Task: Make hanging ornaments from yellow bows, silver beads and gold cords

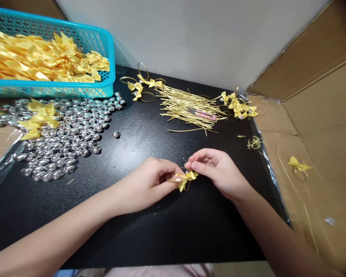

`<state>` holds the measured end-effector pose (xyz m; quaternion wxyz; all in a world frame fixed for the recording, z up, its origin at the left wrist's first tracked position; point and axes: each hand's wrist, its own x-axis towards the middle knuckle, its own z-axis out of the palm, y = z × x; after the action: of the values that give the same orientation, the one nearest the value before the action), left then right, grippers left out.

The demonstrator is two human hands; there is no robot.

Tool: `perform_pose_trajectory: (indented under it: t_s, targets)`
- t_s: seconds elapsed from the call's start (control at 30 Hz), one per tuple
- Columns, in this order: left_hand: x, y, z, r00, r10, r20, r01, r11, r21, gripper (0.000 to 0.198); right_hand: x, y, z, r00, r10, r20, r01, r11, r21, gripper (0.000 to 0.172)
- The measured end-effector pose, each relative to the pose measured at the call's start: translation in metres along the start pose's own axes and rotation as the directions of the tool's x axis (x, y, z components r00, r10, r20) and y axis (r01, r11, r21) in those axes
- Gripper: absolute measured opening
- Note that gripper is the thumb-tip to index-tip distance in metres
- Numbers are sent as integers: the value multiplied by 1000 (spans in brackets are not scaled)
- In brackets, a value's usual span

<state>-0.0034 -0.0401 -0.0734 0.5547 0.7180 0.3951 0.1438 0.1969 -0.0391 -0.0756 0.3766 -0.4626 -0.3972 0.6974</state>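
Over the middle of the black table, my left hand [152, 182] pinches a yellow ribbon bow [187, 176] between thumb and fingers. Thin gold wire [188, 186] curves around and under the bow, and a small silver bead [187, 171] shows at its upper side. From the right, my right hand [219, 169] meets the bow with thumb and forefinger closed at its upper right edge. A bit of the wire seems to run into those fingertips, though the exact grip is partly hidden. The bow is held just above the tabletop.
A turquoise basket [111, 57] of yellow bows stands at the back left. Many silver beads [57, 146] spread before it. Cut gold wires [187, 105] lie at the back under a pink-handled tool [204, 114]. Finished-looking bow rings [239, 105] sit back right. Cardboard [320, 96] borders the right side.
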Motion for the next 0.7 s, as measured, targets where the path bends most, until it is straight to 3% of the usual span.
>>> perform_pose_trajectory:
  t_s: [0.1, 0.2, 0.37, 0.5, 0.6, 0.7]
  targets:
    - [2, 7, -7, 998, 63, -27, -58, 988, 140, 19, 8, -12, -3, 997, -4, 80, 12, 995, -98, 14]
    - [9, 21, -24, 971, 211, -113, -154, 913, 377, 20, 24, -34, -4, 980, -107, 169, 140, 970, -198, 13]
    - [27, 56, -66, 843, 487, -230, -211, 692, 691, 20, 51, -83, 6, 883, -422, 208, 464, 851, -246, 15]
    - [36, 78, -87, 776, 537, -330, -204, 710, 674, 17, 53, -114, 14, 796, -569, 206, 605, 737, -303, 10]
    - [40, 83, -91, 782, 495, -378, -203, 777, 596, 17, 48, -126, 13, 764, -590, 260, 643, 671, -368, 5]
    - [43, 83, -91, 799, 468, -378, -217, 810, 544, 20, 45, -131, 10, 737, -631, 243, 656, 580, -483, 3]
